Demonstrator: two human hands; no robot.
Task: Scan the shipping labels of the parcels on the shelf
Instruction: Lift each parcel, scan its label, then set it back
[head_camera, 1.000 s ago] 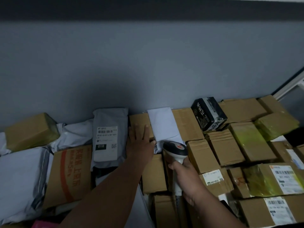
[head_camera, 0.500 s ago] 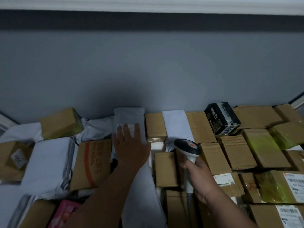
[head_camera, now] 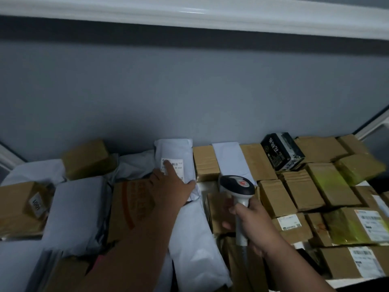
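A grey poly mailer [head_camera: 174,150] stands against the back wall among the parcels, with a white shipping label [head_camera: 178,164] on its front. My left hand [head_camera: 170,188] lies flat on the mailer, fingers straight, the fingertips covering the left part of the label. My right hand [head_camera: 254,226] grips the pale handle of a barcode scanner [head_camera: 236,185]. The scanner's dark head sits just right of the mailer, over the brown boxes. The lower half of the label is hidden by my left hand.
Brown cardboard boxes [head_camera: 271,197] fill the shelf to the right, some with labels [head_camera: 370,222]. A black printed box [head_camera: 282,153] leans at the back. White poly bags [head_camera: 77,211] and a red-printed carton [head_camera: 130,207] lie left. A white shelf rail [head_camera: 189,15] runs overhead.
My left hand has moved left from a brown box onto the grey mailer and its label. The view has shifted left and up. The scanner stays in my right hand.
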